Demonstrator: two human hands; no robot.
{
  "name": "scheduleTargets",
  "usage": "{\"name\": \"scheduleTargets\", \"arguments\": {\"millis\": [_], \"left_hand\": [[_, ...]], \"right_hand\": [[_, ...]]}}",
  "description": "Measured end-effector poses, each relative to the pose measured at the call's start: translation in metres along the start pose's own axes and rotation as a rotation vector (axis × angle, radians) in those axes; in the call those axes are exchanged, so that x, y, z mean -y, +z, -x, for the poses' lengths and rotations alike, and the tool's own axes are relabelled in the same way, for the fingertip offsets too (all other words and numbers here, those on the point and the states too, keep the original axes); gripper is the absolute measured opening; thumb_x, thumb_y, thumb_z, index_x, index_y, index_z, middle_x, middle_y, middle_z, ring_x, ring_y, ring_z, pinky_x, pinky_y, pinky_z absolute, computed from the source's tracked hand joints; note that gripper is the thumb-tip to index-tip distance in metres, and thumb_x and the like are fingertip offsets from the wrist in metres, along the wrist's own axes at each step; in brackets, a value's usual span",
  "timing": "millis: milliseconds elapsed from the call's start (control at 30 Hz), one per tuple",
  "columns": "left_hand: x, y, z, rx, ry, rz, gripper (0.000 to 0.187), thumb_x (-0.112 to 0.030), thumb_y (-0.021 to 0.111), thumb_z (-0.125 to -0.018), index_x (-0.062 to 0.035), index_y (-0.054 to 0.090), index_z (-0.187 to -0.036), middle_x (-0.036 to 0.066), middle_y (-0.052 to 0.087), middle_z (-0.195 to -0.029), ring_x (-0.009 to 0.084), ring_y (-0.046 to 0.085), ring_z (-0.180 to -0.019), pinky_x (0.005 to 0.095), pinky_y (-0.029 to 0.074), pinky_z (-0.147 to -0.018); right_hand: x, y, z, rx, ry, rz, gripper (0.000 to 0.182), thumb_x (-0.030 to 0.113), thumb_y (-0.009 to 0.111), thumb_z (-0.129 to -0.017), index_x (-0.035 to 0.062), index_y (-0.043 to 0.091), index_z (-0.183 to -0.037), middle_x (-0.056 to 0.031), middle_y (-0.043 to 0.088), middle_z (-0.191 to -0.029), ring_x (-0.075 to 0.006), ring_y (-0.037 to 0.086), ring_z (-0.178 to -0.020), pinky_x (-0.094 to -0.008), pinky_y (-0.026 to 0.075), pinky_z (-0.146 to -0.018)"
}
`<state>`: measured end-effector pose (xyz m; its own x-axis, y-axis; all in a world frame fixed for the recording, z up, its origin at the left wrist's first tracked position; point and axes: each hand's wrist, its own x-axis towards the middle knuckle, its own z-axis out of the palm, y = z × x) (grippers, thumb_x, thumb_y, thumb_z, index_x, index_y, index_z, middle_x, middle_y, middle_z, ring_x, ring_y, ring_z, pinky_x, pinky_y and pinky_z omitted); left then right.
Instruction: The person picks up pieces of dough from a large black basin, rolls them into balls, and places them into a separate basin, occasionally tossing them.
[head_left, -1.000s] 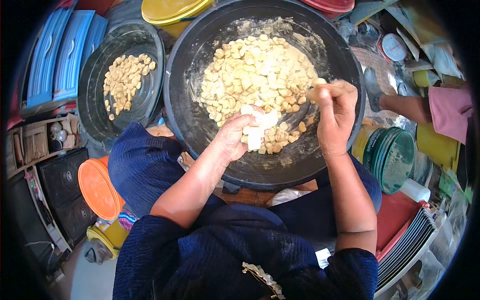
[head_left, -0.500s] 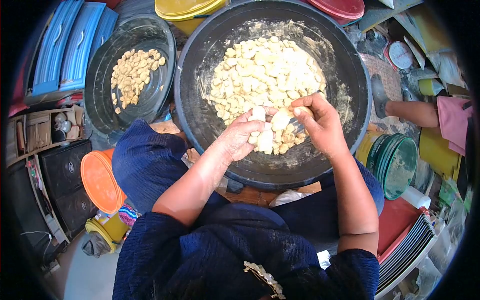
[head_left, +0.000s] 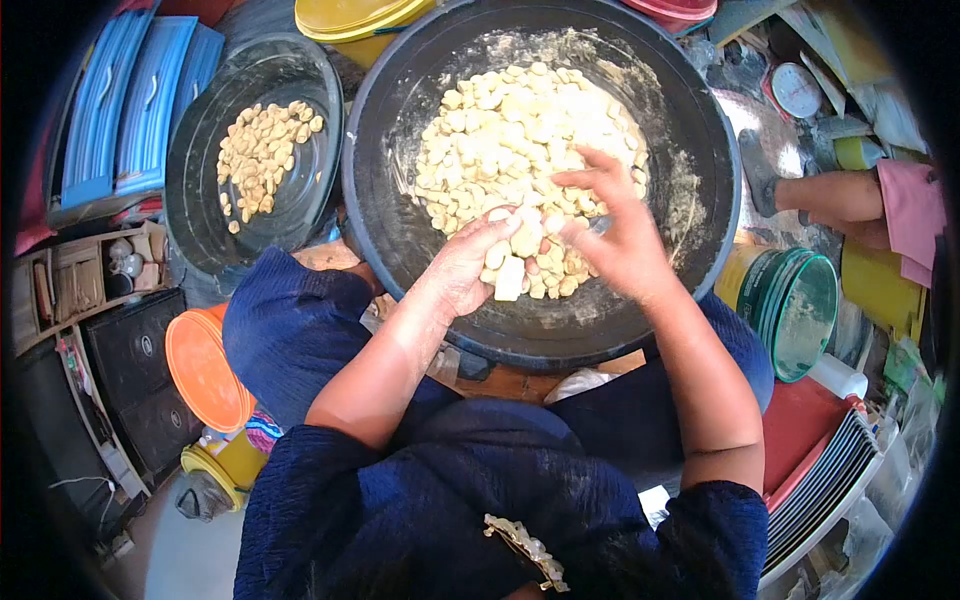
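A large black basin (head_left: 470, 335) stands before me, with a heap of pale, floury, rounded dough pieces (head_left: 520, 120) in it. Over the near side of this heap, my left hand (head_left: 465, 265) is closed around several dough pieces (head_left: 510, 278), one of them a thicker, blocky lump. Just to its right is my right hand (head_left: 618, 240), slightly blurred, with its fingers spread apart. Its thumb tip comes close to the pieces in my left hand, and nothing shows between its fingers.
A smaller dark basin (head_left: 185, 215) at the left holds browner pieces (head_left: 262, 150). An orange lid (head_left: 208, 370) lies near my left knee. Green-rimmed buckets (head_left: 805, 310) stand at the right. Another person's leg (head_left: 825, 192) reaches in from the right edge.
My right hand has opened and drawn slightly away from the dough piece it was pinching. My left hand still holds its pieces, now bunched closer together. The view has shifted slightly.
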<state>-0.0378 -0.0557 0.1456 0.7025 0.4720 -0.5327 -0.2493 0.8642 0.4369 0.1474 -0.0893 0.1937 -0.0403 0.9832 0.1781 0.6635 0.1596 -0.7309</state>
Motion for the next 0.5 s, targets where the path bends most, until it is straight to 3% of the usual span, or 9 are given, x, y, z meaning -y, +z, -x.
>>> {"name": "scheduleTargets", "arguments": {"millis": [33, 100, 200, 267, 367, 500], "left_hand": [[0.0, 0.007, 0.001, -0.002, 0.015, 0.091, 0.033, -0.019, 0.052, -0.082, -0.0025, 0.047, -0.11, 0.011, 0.058, -0.09, 0.0188, 0.059, -0.076, 0.0315, 0.052, -0.065], [0.002, 0.009, 0.0, -0.003, 0.027, 0.178, 0.035, -0.015, 0.05, -0.082, -0.0028, 0.045, -0.115, 0.011, 0.057, -0.095, 0.0191, 0.058, -0.081, 0.0323, 0.051, -0.07], [0.006, -0.008, -0.003, 0.024, 0.009, 0.224, 0.041, -0.012, 0.048, -0.081, -0.0011, 0.041, -0.119, 0.014, 0.053, -0.106, 0.0221, 0.057, -0.088, 0.0398, 0.052, -0.074], [0.005, -0.013, -0.003, 0.229, -0.014, 0.172, 0.049, -0.008, 0.047, -0.077, -0.0003, 0.036, -0.124, 0.014, 0.048, -0.11, 0.025, 0.056, -0.091, 0.0474, 0.05, -0.077], [0.003, -0.013, -0.002, 0.21, -0.036, 0.184, 0.061, -0.004, 0.047, -0.073, -0.003, 0.029, -0.13, 0.012, 0.047, -0.108, 0.0268, 0.056, -0.093, 0.0523, 0.048, -0.08], [0.0, -0.004, 0.004, 0.245, -0.067, 0.095, 0.067, -0.002, 0.047, -0.071, -0.007, 0.024, -0.134, 0.011, 0.047, -0.107, 0.0265, 0.055, -0.093, 0.0527, 0.047, -0.082]], "right_hand": [[0.005, 0.006, 0.002, 0.138, 0.084, -0.2, 0.036, 0.014, 0.066, -0.072, 0.0082, 0.056, -0.107, -0.018, 0.038, -0.127, -0.0302, 0.041, -0.116, -0.0363, 0.041, -0.089], [0.011, 0.018, 0.007, 0.285, 0.124, -0.387, 0.039, 0.008, 0.062, -0.07, 0.0097, 0.055, -0.108, -0.0177, 0.045, -0.12, -0.0322, 0.046, -0.11, -0.0387, 0.04, -0.09], [-0.009, 0.019, 0.006, 0.311, 0.049, -0.216, 0.041, 0.001, 0.057, -0.067, 0.009, 0.055, -0.107, -0.0163, 0.052, -0.11, -0.0318, 0.05, -0.104, -0.0384, 0.042, -0.088], [-0.015, 0.013, 0.002, 0.284, 0.107, -0.186, 0.042, 0.0, 0.055, -0.066, 0.0083, 0.055, -0.107, -0.016, 0.054, -0.106, -0.0319, 0.052, -0.1, -0.0376, 0.042, -0.087], [-0.011, 0.007, 0.002, 0.306, 0.142, -0.15, 0.04, 0.003, 0.056, -0.066, 0.0077, 0.055, -0.107, -0.0147, 0.055, -0.104, -0.0309, 0.052, -0.1, -0.0373, 0.041, -0.086], [-0.004, 0.025, 0.011, 0.188, -0.035, -0.18, 0.034, 0.01, 0.06, -0.069, 0.0097, 0.055, -0.102, -0.0119, 0.054, -0.105, -0.0285, 0.049, -0.104, -0.041, 0.039, -0.088]]}}
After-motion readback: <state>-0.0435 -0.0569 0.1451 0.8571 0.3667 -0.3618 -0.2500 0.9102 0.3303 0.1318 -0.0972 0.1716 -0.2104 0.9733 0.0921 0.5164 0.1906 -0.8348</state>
